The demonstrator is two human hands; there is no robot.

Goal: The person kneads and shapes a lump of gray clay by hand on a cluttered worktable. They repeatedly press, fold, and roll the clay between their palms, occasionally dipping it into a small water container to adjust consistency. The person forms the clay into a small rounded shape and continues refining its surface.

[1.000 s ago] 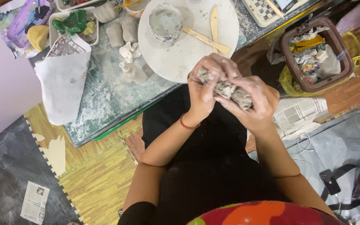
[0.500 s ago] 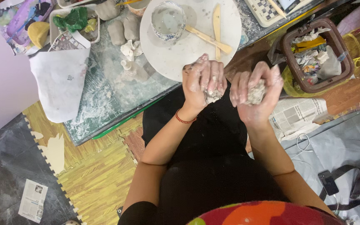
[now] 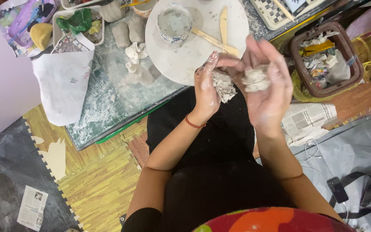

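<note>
A glass-topped desk (image 3: pixel 108 107), smeared with pale clay dust, slants across the upper half of the frame, above a floor of yellow and grey puzzle mats (image 3: pixel 95 184) at lower left. On the desk, at upper centre, sits a round white turntable (image 3: pixel 181 60) carrying a small patterned bowl (image 3: pixel 174 22) and two flat wooden modelling sticks (image 3: pixel 223 25). To its left lie grey clay pieces (image 3: pixel 127 33) and a large sheet of white paper (image 3: pixel 63 83) that hangs over the desk edge. At upper right a brown basket (image 3: pixel 355 64) holds crumpled scraps, with folded newspaper (image 3: pixel 308 120) below it.

In the centre of the frame, over a black lap, the person's two hands are raised just below the turntable's edge. The left hand (image 3: pixel 207 88) is curled around a ragged lump of grey clay (image 3: pixel 224 86), fingers closed on it. The right hand (image 3: pixel 269 83), palm turned upward and fingers partly spread, cups a second, smaller clay lump (image 3: pixel 255 79). The two hands sit close beside each other, the fingertips nearly meeting, while the lumps are apart. Both hands are coated in dried clay. A thin red bracelet (image 3: pixel 194 124) circles the left wrist.
</note>
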